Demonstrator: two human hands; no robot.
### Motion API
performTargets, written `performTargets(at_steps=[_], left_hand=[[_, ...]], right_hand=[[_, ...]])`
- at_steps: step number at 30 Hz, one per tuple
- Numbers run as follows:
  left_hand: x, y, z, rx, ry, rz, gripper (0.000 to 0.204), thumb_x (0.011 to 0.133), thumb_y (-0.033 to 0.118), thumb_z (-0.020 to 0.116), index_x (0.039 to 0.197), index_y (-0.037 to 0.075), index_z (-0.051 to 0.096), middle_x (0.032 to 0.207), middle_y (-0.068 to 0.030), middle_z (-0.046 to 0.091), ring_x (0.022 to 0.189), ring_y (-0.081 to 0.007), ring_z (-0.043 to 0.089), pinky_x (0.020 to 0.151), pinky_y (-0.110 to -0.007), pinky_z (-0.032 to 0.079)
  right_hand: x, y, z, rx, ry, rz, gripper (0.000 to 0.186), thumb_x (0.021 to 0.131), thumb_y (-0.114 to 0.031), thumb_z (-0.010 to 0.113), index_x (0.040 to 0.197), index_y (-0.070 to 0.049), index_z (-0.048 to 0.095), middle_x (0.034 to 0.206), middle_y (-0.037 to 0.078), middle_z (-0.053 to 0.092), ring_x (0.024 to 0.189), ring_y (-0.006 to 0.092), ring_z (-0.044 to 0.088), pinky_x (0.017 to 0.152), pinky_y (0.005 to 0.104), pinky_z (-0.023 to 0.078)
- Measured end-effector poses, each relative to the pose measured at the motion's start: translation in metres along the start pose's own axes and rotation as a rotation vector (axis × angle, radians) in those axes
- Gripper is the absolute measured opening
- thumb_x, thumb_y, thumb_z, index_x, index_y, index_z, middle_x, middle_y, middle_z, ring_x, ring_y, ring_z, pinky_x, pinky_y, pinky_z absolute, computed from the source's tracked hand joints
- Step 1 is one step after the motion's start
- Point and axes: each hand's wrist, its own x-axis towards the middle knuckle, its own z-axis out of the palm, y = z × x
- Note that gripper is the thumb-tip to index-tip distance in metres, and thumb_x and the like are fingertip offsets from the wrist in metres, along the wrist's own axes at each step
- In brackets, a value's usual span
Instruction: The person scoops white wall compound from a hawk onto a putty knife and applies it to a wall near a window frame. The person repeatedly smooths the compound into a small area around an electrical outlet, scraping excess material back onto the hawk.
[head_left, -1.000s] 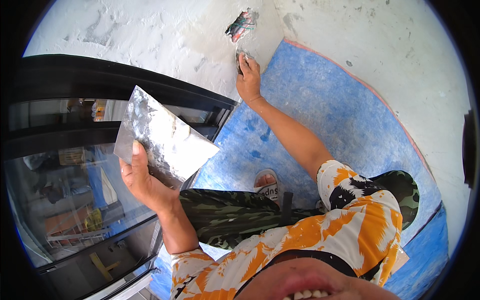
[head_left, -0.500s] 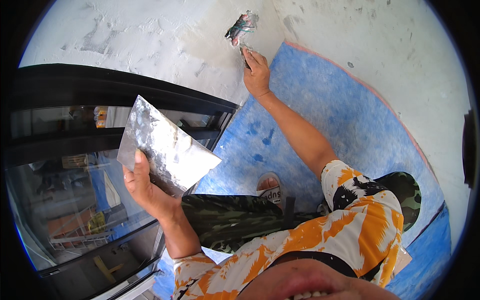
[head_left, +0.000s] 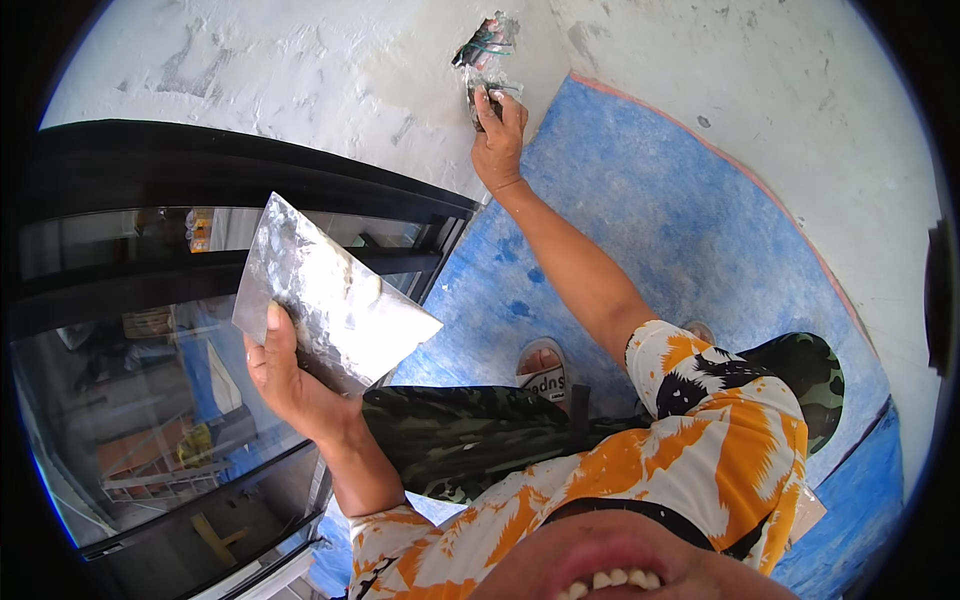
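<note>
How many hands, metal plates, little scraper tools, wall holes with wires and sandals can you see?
Hands: 2, the left hand and the right hand
Metal plates: 1, the flat metal plate in the left hand
Small tools: 1, the small tool in the right hand, mostly hidden
Wall holes with wires: 1, the hole
Sandals: 1, the sandal
Total: 6

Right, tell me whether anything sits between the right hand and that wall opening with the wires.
Nothing visible does. The right hand is already at the wall opening, its small tool touching the plaster just below the wires. The left hand holds the metal plate well off to the side, by the dark window frame.
</note>
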Motion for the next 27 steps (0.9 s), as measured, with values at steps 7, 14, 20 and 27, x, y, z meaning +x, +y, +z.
performTargets(at_steps=[7,14,20,27], left_hand=[[0.002,0.0,-0.004,-0.05,-0.066,-0.008,0.032,0.091,0.015,0.06,0.118,-0.002,0.057,0.105,-0.0098,0.065,0.091,-0.0177,0.066,0.079,-0.031,0.054],[-0.001,0.002,-0.005,-0.071,-0.095,0.003,0.033,0.092,0.015,0.059,0.119,-0.003,0.056,0.105,-0.0102,0.065,0.091,-0.0182,0.067,0.08,-0.03,0.054],[0.003,0.002,0.007,-0.039,-0.078,-0.039,0.034,0.091,0.017,0.061,0.117,-0.004,0.057,0.106,-0.0103,0.065,0.091,-0.0176,0.066,0.08,-0.03,0.053],[-0.001,0.006,0.01,-0.034,-0.043,-0.035,0.032,0.091,0.017,0.062,0.115,-0.003,0.058,0.105,-0.01,0.065,0.091,-0.0175,0.067,0.081,-0.03,0.054]], right_hand=[[0.011,0.048,-0.024,0.105,0.086,0.166,0.053,0.074,0.014,0.05,0.118,-0.009,0.069,0.11,0.017,0.064,0.104,0.0338,0.061,0.093,0.0375,0.048],[0.023,0.046,0.0,0.09,-0.023,0.136,0.051,0.075,0.013,0.052,0.118,-0.01,0.069,0.109,0.015,0.066,0.104,0.0321,0.062,0.092,0.0363,0.049],[-0.017,0.015,-0.024,0.249,-0.157,0.054,0.05,0.077,0.012,0.052,0.12,-0.009,0.068,0.108,0.017,0.066,0.103,0.0316,0.062,0.092,0.035,0.048],[-0.001,0.002,-0.003,0.05,-0.013,0.195,0.049,0.077,0.01,0.054,0.122,-0.005,0.066,0.115,0.018,0.063,0.107,0.0337,0.058,0.095,0.0351,0.046]])
